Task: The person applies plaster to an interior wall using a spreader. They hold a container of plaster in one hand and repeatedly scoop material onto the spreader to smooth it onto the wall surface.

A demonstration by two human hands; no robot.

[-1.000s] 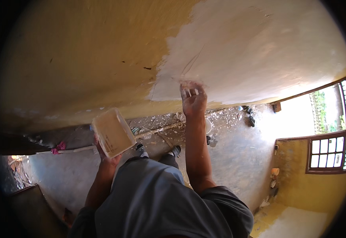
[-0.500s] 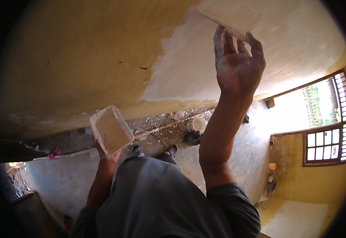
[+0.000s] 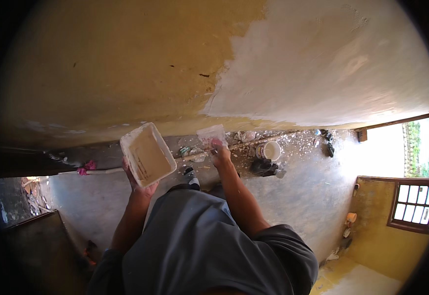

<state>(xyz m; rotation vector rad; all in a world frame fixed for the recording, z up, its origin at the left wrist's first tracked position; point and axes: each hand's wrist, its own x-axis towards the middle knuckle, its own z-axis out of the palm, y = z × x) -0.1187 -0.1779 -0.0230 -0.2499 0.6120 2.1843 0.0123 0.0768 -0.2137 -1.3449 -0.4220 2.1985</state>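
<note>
My left hand (image 3: 138, 187) grips a rectangular white plastic tub (image 3: 165, 146) from below and along its near left side. The tub is tilted, with pale putty smeared over its inside. Just right of it, lower than the wall's coated area, my right hand (image 3: 221, 154) is closed on a flat, whitish putty spreader (image 3: 210, 133). Its fingers are partly hidden by blur and the blade. In front of me rises a yellow wall (image 3: 140, 64), and pale putty (image 3: 312, 64) covers its right part with a ragged edge.
A long pole (image 3: 244, 144) lies on the floor along the wall's foot, among white flakes. Near it are a white bucket (image 3: 272, 150) and a dark bag (image 3: 263, 167). A pink cloth (image 3: 86, 167) is at the left. A barred window (image 3: 415, 202) is at right.
My right hand has come down from the coated wall with the spreader, to beside the tub. The tub has shifted slightly right and up in view. The view has moved.
</note>
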